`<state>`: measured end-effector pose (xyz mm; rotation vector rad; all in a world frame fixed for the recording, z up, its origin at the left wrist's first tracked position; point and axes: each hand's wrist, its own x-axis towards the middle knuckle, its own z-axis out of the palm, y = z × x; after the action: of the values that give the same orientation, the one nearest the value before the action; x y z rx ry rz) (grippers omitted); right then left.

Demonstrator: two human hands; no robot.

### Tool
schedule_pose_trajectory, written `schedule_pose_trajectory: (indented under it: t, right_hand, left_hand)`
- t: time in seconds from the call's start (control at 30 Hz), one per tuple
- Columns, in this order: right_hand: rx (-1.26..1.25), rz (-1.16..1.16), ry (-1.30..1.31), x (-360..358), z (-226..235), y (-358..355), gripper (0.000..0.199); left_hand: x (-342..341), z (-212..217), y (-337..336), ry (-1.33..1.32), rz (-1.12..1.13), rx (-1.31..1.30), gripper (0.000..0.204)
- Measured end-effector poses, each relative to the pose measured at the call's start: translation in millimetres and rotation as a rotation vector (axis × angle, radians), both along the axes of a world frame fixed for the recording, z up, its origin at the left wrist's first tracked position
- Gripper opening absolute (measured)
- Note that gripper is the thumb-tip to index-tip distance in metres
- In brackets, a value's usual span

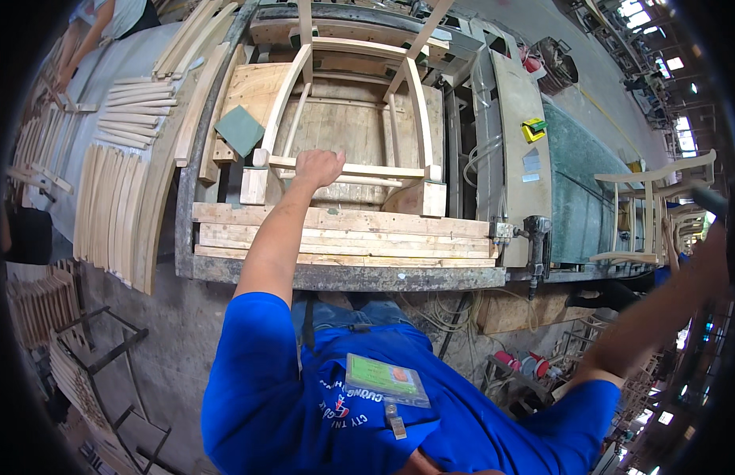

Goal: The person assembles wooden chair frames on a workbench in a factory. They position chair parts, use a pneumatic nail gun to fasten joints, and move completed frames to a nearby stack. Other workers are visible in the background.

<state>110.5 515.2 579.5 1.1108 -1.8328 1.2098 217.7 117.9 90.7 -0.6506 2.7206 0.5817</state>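
Observation:
A pale wooden chair frame [417,111] sits in the clamping bench, its legs and rails joined into an open square. My left hand [320,166] is closed over the frame's near rail [375,170], left of its middle. Far out to the right, my right hand [717,247] is raised and blurred at the picture's rim. A dark, bar-like tool [709,202] juts from that hand, too smeared to name its kind. The hand's fingers hardly show. On a wooden block left of the frame lies a green square pad [239,131].
Stacked slats [110,207] cover the left table. Wooden bars [344,229] line the bench's metal front edge [344,277]. A nail gun [535,241] hangs at its right corner, near hoses. Another chair frame [651,210] stands right. A co-worker's arm [87,43] shows upper left.

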Motion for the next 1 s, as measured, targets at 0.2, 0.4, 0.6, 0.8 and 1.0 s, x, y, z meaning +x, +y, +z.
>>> schedule_pose_trajectory:
  t: [0.2,0.4,0.6,0.8,1.0]
  right_hand:
    - [0.751,-0.385,-0.362,36,-357,-3,0.024]
    - [-0.079,-0.286,-0.762,21,-231,-1,0.024]
    - [0.581,-0.069,-0.397,126,-345,16,0.019]
    - [0.93,0.176,-0.323,115,-422,-32,0.026]
    - [0.87,0.193,-0.332,95,-436,-40,0.022]
  left_hand:
    - [-8,4,16,0.019,-0.085,0.003,0.067]
    - [4,4,-1,-0.033,-0.013,-0.038,0.068]
    - [-8,16,3,-0.002,-0.073,0.013,0.067]
    - [-12,34,6,-0.022,-0.091,-0.007,0.066]
    - [-23,23,10,0.044,-0.027,-0.021,0.054]
